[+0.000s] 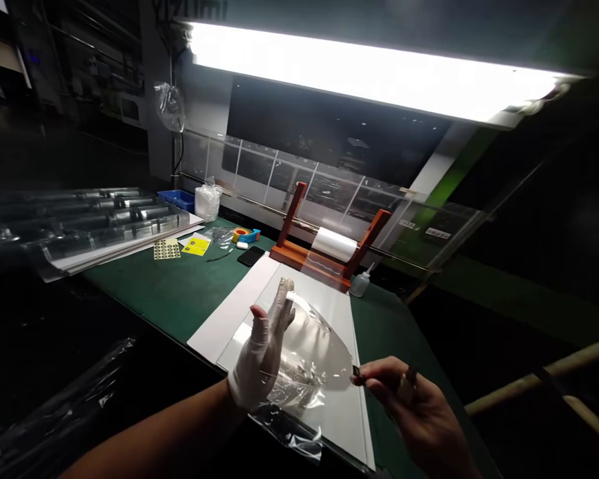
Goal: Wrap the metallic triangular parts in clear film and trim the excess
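Note:
My left hand [259, 352] wears a white glove that leaves the thumb tip bare. Its fingers stretch up along the back of a clear curved plastic shield [312, 346], holding it on edge between palm and fingertips; the thumb stands apart. Holes show along the shield's upper rim. My bare right hand [419, 412] pinches a small dark piece [356, 375] at the shield's right edge; what exactly that piece is, I cannot make out. Below the shield lies a white board [229, 306] with a clear sheet on it.
Behind the board stands a wooden stand [299, 256] with a roll of clear film [334, 245]. A squeeze bottle [360, 285] is to its right. Leftward lie a phone [252, 256], a tape dispenser [247, 235], sticker sheets [167, 249] and clear trays [120, 219]. A lamp [369, 73] hangs above.

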{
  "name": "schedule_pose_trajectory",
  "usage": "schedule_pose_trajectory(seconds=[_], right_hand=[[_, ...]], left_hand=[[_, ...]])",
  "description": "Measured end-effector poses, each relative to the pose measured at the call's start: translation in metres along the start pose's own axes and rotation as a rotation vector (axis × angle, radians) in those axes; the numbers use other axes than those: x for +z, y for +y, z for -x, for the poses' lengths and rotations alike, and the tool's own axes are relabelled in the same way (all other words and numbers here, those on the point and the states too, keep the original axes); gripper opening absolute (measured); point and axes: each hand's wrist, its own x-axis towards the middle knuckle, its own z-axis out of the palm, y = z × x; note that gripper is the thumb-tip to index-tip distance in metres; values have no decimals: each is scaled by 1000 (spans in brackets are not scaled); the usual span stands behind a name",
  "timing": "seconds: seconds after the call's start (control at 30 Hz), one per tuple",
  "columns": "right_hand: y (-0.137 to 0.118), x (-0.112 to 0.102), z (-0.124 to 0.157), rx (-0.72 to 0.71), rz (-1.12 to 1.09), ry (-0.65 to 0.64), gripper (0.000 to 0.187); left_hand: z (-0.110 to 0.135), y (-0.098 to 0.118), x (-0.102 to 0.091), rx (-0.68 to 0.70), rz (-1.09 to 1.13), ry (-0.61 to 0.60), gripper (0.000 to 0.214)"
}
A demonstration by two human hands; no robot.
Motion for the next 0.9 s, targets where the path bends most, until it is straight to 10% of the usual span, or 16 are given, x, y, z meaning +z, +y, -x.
schedule_pose_trajectory(seconds=[0.9], right_hand=[[16, 52, 29, 332, -102, 280, 34]], left_hand=[[37, 11, -28, -146, -18, -51, 84]])
